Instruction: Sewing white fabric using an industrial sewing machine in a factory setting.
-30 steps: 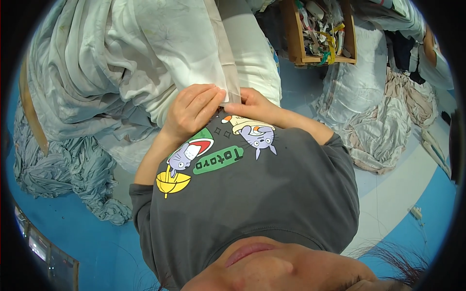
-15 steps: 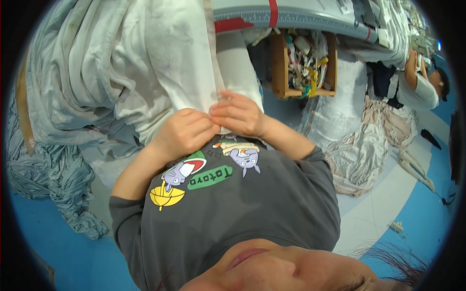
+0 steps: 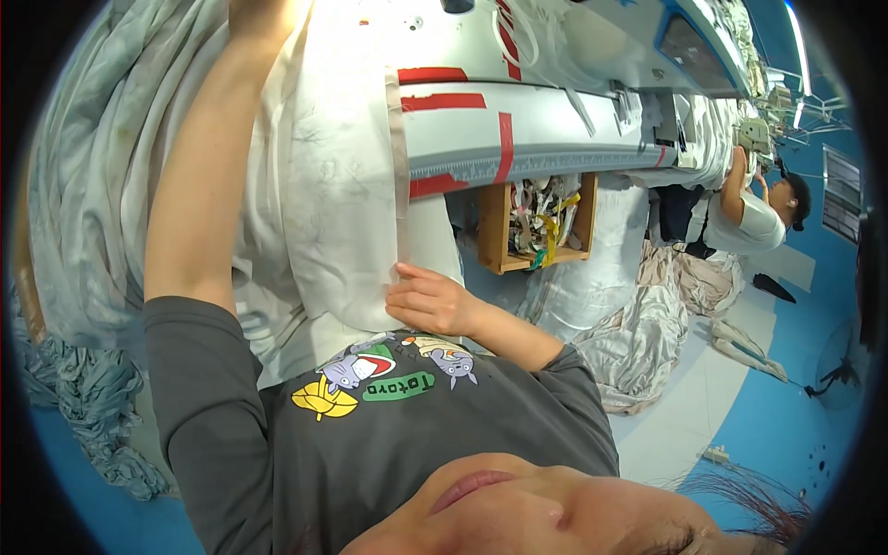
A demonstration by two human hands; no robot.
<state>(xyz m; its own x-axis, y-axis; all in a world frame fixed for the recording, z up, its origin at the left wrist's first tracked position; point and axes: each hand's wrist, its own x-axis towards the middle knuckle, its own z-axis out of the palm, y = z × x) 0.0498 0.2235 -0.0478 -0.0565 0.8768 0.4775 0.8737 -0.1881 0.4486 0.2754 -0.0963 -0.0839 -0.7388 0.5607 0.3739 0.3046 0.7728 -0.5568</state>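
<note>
Okay, we had hands apart, left hand (image 3: 262, 17) washed out by glare, right hand (image 3: 430, 305) at the beige-edged white fabric panel (image 3: 338, 176) beside the pale grey worktop (image 3: 546, 120), grips unreadable, border (image 3: 397, 139) straight, bunched folds (image 3: 111, 185) seemingly undone.

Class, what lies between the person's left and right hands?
In the head view, the pale cloth, with its beige edge strip, lies between the left hand and the right hand.

A white table (image 3: 573, 118) spans the far side, red tape strips (image 3: 505, 146) stuck on it, a ruler scale (image 3: 546, 165) along its near edge, pale cloth (image 3: 340, 166) draped over its left part. The blue-and-white floor (image 3: 768, 439) carries grey-blue cloth (image 3: 97, 402) at left and crumpled beige cloth (image 3: 638, 347) at right.
</note>
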